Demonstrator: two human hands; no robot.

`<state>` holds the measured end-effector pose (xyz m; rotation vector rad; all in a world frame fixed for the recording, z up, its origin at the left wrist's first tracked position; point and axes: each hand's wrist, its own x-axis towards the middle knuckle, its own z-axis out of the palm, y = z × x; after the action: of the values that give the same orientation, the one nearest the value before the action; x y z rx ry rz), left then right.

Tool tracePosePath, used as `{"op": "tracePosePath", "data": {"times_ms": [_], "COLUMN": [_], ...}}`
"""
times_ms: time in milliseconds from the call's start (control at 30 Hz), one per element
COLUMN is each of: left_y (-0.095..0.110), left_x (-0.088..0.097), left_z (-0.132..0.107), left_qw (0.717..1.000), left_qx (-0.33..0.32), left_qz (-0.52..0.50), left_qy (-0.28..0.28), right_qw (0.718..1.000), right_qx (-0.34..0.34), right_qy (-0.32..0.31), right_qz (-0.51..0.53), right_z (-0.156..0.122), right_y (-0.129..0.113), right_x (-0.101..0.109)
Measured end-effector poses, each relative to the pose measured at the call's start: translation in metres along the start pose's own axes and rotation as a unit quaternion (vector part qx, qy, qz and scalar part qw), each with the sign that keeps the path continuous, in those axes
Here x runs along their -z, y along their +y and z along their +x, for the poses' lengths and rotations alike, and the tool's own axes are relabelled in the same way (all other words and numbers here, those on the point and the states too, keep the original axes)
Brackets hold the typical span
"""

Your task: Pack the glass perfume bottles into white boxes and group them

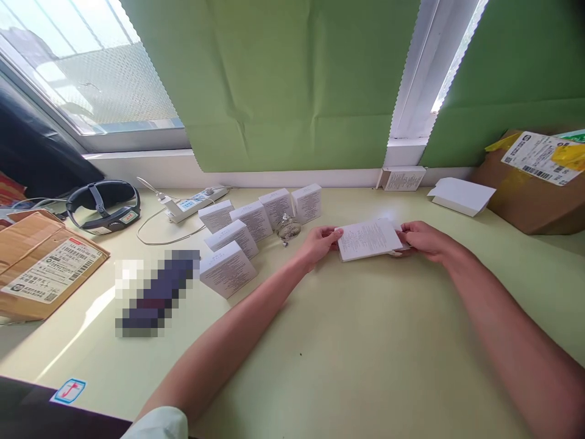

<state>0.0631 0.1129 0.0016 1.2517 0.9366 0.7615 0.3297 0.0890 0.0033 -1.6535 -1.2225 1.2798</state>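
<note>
A small white box printed with fine text lies between my two hands, just above or on the table. My left hand is closed on its left end, the thumb on top. At the other end my right hand has its fingers curled together around the open-looking end, where a pale flap or edge sticks out. What lies under those fingers is hidden. To the left stand several similar white boxes in two slanting rows, and beside them sits a shiny glass-like ornament.
A power strip with a white cable, a headset and a cardboard parcel occupy the left side. Another white box rests by the window sill. A blank white box and a brown carton are at the right back.
</note>
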Motion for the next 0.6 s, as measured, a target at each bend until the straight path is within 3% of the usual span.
{"op": "tracePosePath", "data": {"times_ms": [133,267,467,533,600], "left_y": [0.000,0.000,0.001,0.003,0.003], "left_x": [0.004,0.004,0.009,0.006,-0.001], "left_z": [0.001,0.004,0.003,-0.002,-0.007], "left_qw": [0.999,0.998,0.990,0.984,0.965], "left_qx": [-0.005,0.008,-0.013,-0.058,-0.116], "left_qz": [0.036,0.055,0.123,0.161,0.232], "left_qy": [0.023,0.022,0.070,0.039,-0.036], "right_qw": [1.000,0.998,0.988,0.987,0.989], "right_qx": [-0.008,-0.034,-0.084,-0.082,-0.068], "right_qy": [0.004,0.050,0.126,0.139,0.125], "right_qz": [0.023,0.029,0.020,0.020,0.029], "right_z": [0.001,0.001,-0.006,-0.008,-0.009], "right_y": [0.003,0.005,0.011,0.014,0.014], "right_x": [0.006,0.018,0.047,0.052,0.053]}}
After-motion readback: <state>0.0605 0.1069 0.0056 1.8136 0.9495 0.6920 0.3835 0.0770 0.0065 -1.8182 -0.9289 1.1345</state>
